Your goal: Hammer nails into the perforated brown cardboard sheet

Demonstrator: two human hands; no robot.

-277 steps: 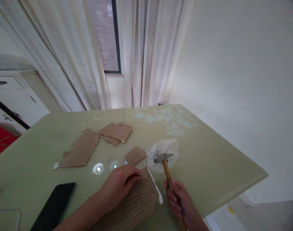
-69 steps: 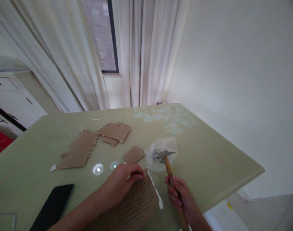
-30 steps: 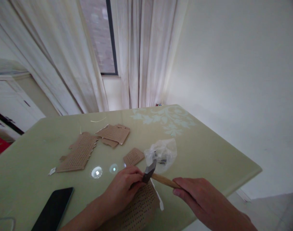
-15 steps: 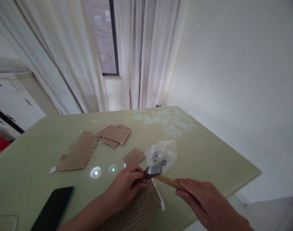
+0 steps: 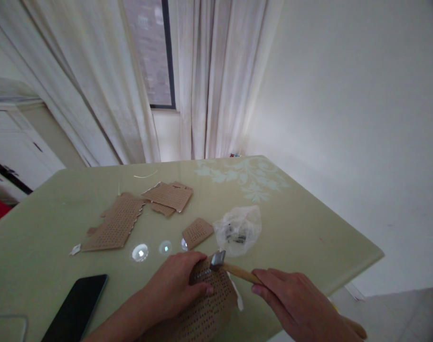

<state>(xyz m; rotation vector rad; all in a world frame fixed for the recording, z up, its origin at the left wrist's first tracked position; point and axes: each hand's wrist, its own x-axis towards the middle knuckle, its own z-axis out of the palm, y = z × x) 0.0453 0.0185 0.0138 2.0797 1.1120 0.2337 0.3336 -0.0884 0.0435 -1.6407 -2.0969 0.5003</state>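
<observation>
A brown piece of cardboard with rows of small holes lies at the table's near side. My left hand steadies its left side, thumb on top and set apart from the index finger. Between them shows a short row of small shiny points, too small to name. My right hand is closed around the wooden handle of a hammer. The metal head is at the cardboard's far end, just right of my left fingertips; whether it touches the board I cannot tell. A white strip sticks out along the right edge.
Beyond my hands lie a small perforated cardboard piece and a clear plastic bag with small dark items. Larger cardboard pieces sit farther left. A black phone is near my left forearm. The table edge runs along the right.
The hammer head has come down and slightly left, onto or close over the cardboard. My left thumb and index finger, close together before, have spread apart, uncovering the shiny points.
</observation>
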